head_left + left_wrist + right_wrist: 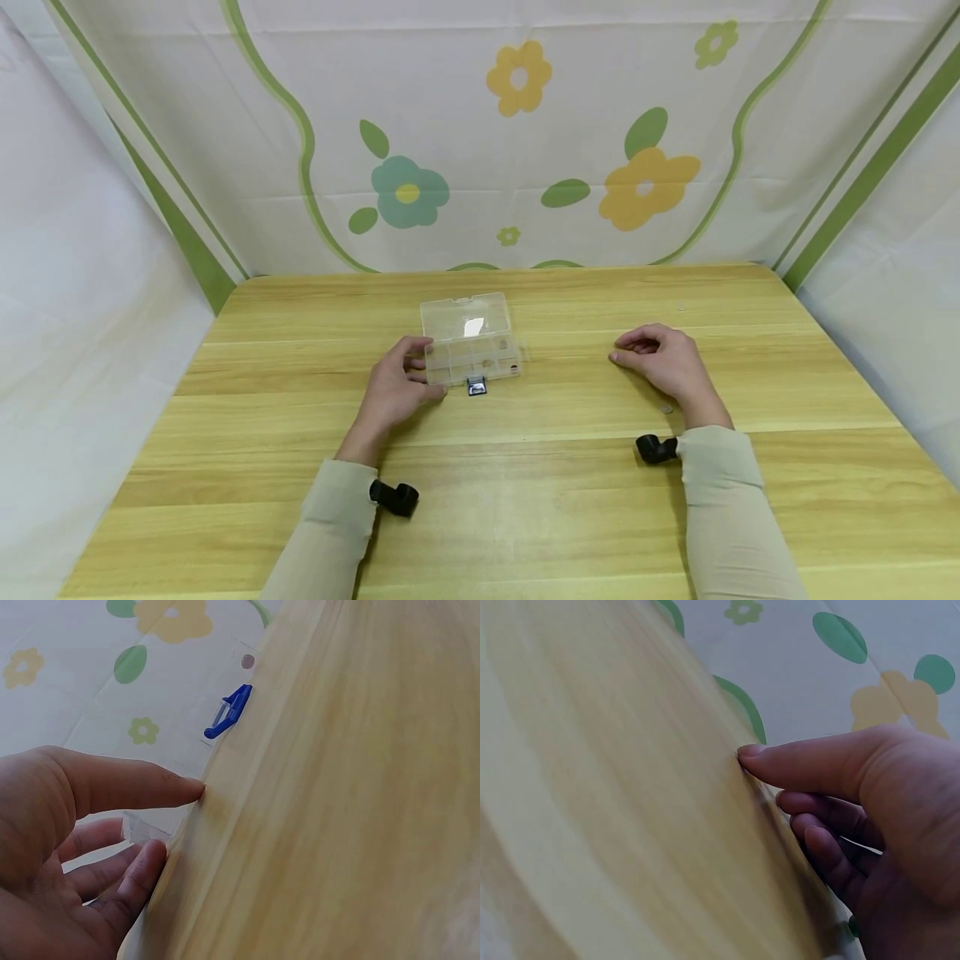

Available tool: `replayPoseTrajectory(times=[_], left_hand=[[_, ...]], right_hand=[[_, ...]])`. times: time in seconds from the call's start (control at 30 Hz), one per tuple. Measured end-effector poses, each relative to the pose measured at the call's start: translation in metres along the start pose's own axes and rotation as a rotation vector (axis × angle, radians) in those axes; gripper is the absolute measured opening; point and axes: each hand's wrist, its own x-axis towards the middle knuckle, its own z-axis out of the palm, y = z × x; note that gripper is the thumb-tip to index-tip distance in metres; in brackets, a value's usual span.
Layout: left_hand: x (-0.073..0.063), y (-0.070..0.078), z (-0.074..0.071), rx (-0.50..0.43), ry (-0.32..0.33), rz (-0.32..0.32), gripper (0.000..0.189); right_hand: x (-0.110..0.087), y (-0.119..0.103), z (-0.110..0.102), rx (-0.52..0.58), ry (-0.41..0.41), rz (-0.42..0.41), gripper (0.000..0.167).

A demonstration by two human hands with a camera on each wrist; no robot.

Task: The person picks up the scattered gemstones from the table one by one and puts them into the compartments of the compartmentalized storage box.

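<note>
While the left hand's grip [395, 385] clamps the clear rectangular plastic box [463, 358], presumably steadying it, the right hand's grip [666, 363], closed or apart, is unclear.

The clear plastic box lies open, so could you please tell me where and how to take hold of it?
Probably by the left end of the clear plastic box, coming from the left: that short side carries neither the blue latch jutting from the front nor the open lid behind.
</note>
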Motion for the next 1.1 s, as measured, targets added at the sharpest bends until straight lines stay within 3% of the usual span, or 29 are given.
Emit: replayPoseTrajectory(times=[1.1], left_hand=[[0.0006,0.0022,-0.0004,0.021,-0.012,-0.003,0.076]], right_hand=[[-0.0002,-0.0003,0.0044,-0.060,0.059,-0.052,0.027]])
